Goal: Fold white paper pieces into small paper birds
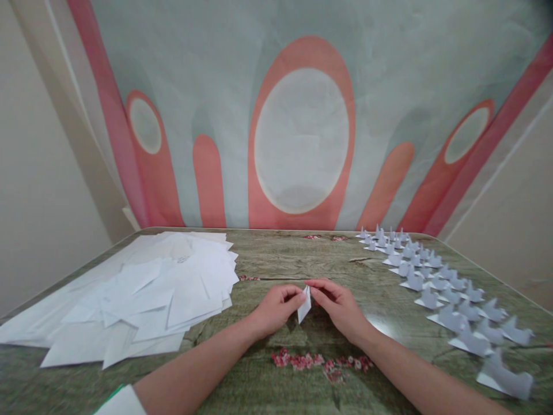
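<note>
Between my two hands, a little above the table, is a small piece of folded white paper (305, 308), shaped like a narrow diamond with its lower point hanging down. My left hand (280, 305) pinches its left side between thumb and fingers. With thumb and forefinger, my right hand (336, 302) grips the paper near its upper tip. The fingertips cover the top of the folds, so the exact creases there are hidden.
A wide heap of loose white paper sheets (151, 288) spreads over the left of the wood-patterned table (276, 259). Rows of small folded paper birds (449, 317) stand along the right side. Behind the table hangs a painted backdrop (302, 138).
</note>
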`<state>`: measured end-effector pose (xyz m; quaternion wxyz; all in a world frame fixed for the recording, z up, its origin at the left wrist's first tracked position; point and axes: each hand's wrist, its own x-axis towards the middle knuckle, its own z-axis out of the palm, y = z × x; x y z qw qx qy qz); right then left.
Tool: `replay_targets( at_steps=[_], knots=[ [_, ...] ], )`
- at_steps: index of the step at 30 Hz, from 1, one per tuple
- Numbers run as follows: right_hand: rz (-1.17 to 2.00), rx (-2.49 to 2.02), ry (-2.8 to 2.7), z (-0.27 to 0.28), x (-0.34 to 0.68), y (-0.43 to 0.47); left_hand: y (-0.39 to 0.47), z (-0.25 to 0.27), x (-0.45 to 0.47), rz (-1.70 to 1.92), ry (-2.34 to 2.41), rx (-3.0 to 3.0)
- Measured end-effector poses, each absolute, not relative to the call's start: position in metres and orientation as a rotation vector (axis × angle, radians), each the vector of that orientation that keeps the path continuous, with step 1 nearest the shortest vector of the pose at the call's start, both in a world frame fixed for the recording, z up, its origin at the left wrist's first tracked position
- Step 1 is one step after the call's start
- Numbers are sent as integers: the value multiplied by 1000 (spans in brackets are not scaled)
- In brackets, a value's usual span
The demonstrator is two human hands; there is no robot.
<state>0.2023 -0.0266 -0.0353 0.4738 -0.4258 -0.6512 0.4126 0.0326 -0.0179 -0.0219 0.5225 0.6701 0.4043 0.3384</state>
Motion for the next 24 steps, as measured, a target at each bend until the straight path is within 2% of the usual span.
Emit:
replay_targets(
  at_steps=[24],
  knots=[
    [916, -1059, -1641, -40, 201, -25, -18, -27, 34, 843, 1019, 1609]
  ],
)
